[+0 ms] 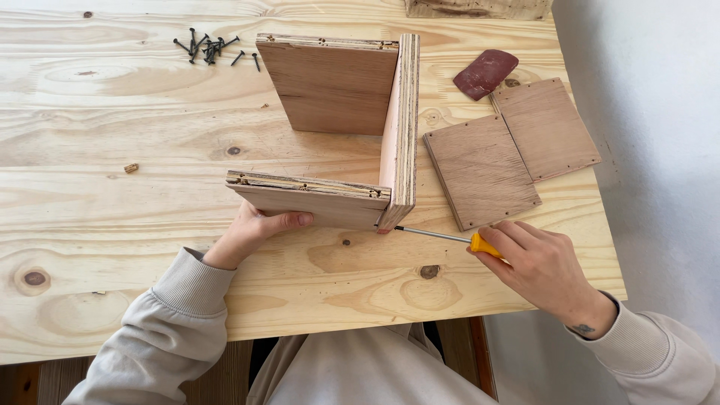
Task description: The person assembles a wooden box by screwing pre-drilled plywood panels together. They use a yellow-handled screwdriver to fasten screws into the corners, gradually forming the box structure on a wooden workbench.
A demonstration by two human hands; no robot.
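Note:
A U-shaped plywood frame (397, 127) of three boards stands on edge on a pale pine table (112, 150). My left hand (255, 229) grips the near board (307, 199) of the frame from below, thumb along its face. My right hand (536, 266) holds a screwdriver with a yellow handle (486, 244). Its metal shaft (431, 234) lies nearly flat, with the tip against the lower corner of the frame where the near board meets the side board.
Two flat plywood panels (480, 171) (547, 127) lie to the right of the frame. A dark red sandpaper piece (486, 73) sits behind them. Several black screws (210, 49) are piled at the far left. A small wooden dowel (131, 168) lies at left. The table edge runs near my body.

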